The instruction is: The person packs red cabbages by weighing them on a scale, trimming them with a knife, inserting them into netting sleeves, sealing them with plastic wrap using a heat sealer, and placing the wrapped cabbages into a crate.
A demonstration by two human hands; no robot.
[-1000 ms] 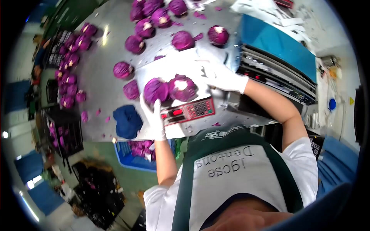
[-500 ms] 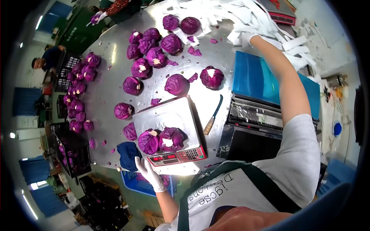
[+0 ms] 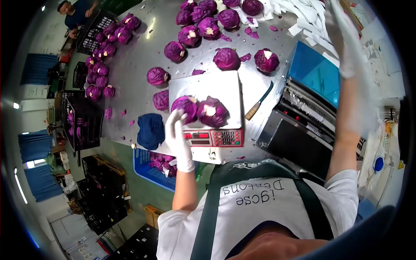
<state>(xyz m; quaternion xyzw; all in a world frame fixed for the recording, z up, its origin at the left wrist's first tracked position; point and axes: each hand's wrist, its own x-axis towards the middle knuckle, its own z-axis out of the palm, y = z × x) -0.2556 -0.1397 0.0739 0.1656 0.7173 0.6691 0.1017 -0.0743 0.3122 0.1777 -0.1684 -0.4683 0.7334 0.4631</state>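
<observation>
On the steel pan of the scale sit two red cabbages, the left cabbage and the right cabbage. My white-gloved left hand has its fingertips against the near side of the left cabbage, fingers stretched and somewhat blurred. Raised at the far right is my gloved right hand, smeared by motion. A pale, blurred white strip hangs from it beside my forearm; the fingers' grip is not clear. A dark blue cloth lies left of the scale.
A knife with a wooden handle lies right of the scale, beside a blue-topped machine. White strips are piled at the back right. More cabbages stand behind. A blue crate holds purple leaves. Another person is at far left.
My right hand has left the strip pile and moved right, with a white strip trailing. My left hand has moved from beside the cloth up to the left cabbage. The view has shifted.
</observation>
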